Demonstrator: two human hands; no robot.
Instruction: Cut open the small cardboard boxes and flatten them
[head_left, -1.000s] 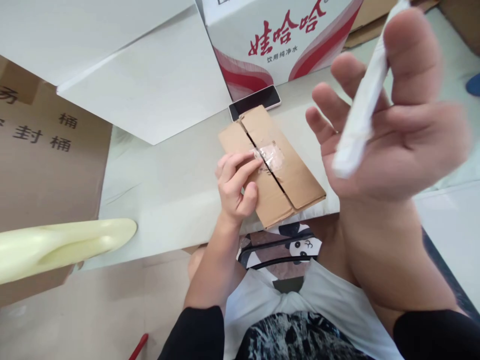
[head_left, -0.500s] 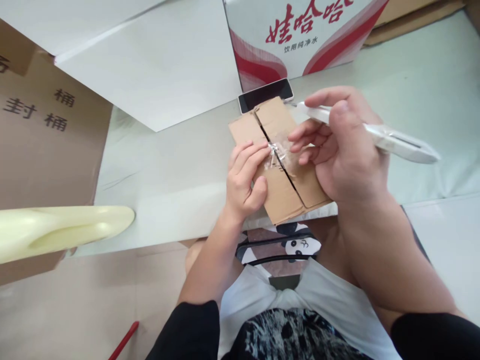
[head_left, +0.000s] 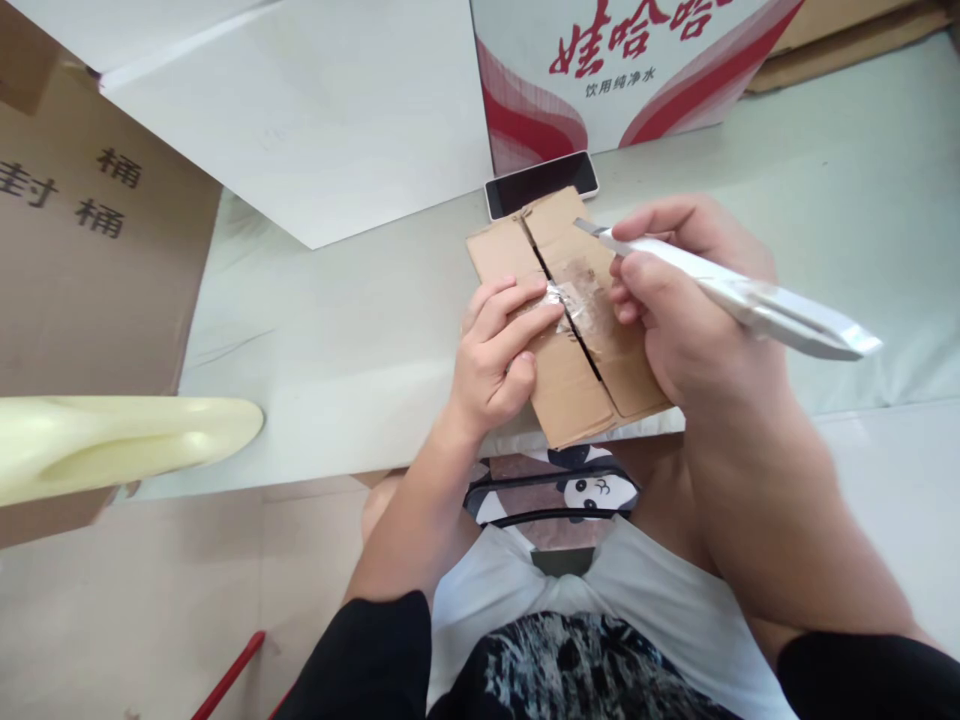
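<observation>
With right hand (head_left: 705, 325) closed round a white utility knife (head_left: 810, 318), rests half-open left hand (head_left: 491, 360) on a brown cardboard box (head_left: 566, 405), dark-seamed and patched with wrinkled clear tape (head_left: 591, 300), at the tabletop's (head_left: 352, 370) near edge. Printed on the white carton (head_left: 611, 118) behind: red 娃哈哈 and, smaller, 饮用纯净水.

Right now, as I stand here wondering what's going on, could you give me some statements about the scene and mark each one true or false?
1. The right hand holds a knife. True.
2. The left hand rests on the box. True.
3. The knife's blade is hidden. False: the blade sticks out beyond the fingers of the right hand.
4. Clear tape lies on both sides of the box's seam. True.
5. The phone lies on top of the box. False: the phone lies on the table, at the box's far end.
</observation>
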